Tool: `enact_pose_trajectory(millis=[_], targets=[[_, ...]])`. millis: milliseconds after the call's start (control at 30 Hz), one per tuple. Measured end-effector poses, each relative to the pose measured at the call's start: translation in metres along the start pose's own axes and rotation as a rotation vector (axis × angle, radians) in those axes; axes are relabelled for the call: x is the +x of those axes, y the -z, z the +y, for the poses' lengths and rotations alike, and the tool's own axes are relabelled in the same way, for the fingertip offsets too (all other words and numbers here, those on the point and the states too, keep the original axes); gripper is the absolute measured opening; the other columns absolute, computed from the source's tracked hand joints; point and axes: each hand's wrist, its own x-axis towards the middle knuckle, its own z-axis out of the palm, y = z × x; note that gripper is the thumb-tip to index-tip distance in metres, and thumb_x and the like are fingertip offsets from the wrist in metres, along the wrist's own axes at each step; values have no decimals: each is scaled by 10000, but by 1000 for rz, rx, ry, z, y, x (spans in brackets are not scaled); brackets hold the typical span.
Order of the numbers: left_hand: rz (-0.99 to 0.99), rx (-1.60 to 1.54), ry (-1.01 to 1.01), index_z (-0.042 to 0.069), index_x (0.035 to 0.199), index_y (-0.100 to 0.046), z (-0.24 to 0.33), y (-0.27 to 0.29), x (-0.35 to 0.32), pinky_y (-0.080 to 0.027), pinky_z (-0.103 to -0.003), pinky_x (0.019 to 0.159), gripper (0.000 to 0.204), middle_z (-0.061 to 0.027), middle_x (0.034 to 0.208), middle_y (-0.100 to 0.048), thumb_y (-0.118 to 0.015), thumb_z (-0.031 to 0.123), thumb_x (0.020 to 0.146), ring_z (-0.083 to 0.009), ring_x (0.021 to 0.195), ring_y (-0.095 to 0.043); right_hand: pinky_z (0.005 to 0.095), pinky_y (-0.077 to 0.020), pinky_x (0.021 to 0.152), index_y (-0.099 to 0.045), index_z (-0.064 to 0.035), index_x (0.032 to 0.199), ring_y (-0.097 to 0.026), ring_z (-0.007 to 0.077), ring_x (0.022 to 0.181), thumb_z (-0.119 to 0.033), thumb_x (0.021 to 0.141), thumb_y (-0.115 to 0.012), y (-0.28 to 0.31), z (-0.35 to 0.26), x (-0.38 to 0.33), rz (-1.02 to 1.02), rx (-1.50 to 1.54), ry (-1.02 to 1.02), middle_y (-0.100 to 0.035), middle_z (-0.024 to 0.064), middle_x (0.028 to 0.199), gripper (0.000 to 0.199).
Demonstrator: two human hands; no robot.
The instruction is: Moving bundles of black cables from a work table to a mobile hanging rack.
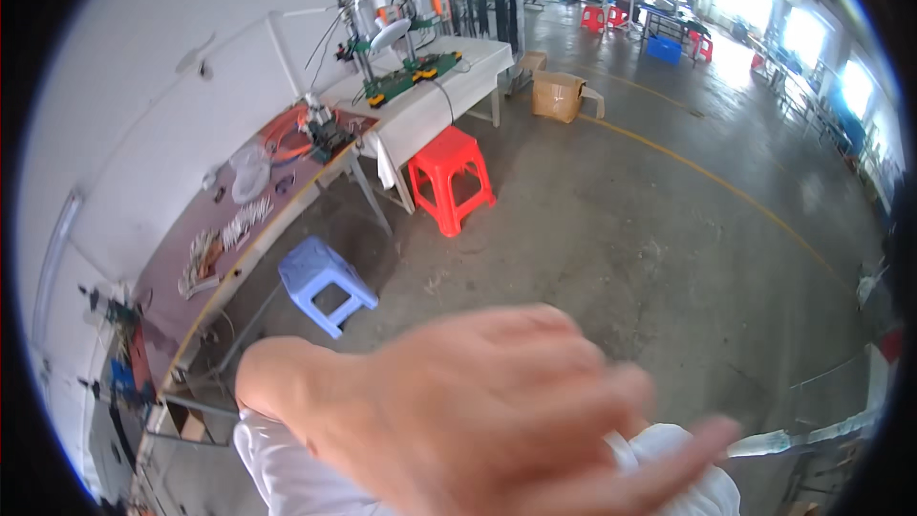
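My left hand (478, 401) fills the lower middle of the head view, close up and smeared by motion. Its wrist is at the left and the fingers point right. One digit stretches toward the lower right while the others look bent; their tips are too blurred to read. No object shows in this hand. White clothing (272, 463) lies beneath it. Nearest beyond the wrist is a blue plastic stool (325, 277). My right hand is out of sight.
A red stool (449, 172) stands by a white-covered table (478, 57) bearing green-based presses (387, 86). At left, a brown-topped workbench (205, 205) holds gloves (202, 258), a plastic bag (250, 172) and an orange hose (287, 129). A cardboard box (557, 96) sits on the grey floor.
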Motion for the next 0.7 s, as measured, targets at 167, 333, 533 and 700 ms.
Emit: enact_pose_trajectory(millis=[167,333,533,700], targets=[[-76,-212,637,50,1126,-491,-166,-41,-54,-473,-337,711,406,-129,1005,-563,-594,183,757,-278,839,-567,352,-390,363,-517,-62,627,-464,192,425,-119,799,-522,3,-13,40,-28,274,-94,-459,66,522,182],[-690,-222,805,36,1152,-448,-268,-129,-186,-431,-384,783,463,-175,1008,-541,-602,224,758,-334,923,-531,335,-367,348,-503,-63,636,-451,185,419,-67,770,-534,-33,-80,41,130,402,-148,-449,66,515,137],[-767,-461,1152,41,1161,-455,-307,-202,-242,-433,-370,770,457,-150,995,-565,-592,255,781,-292,909,-549,356,-394,368,-529,-70,666,-488,198,436,-102,766,-550,9,-137,60,-8,251,-219,-483,87,526,107],[-530,-705,1416,23,1126,-489,-339,-265,-251,-440,-328,750,440,-137,933,-589,-609,251,769,-239,867,-563,356,-439,463,-586,-73,629,-562,215,520,-173,741,-512,97,-229,181,104,-604,167,-566,98,570,167]])
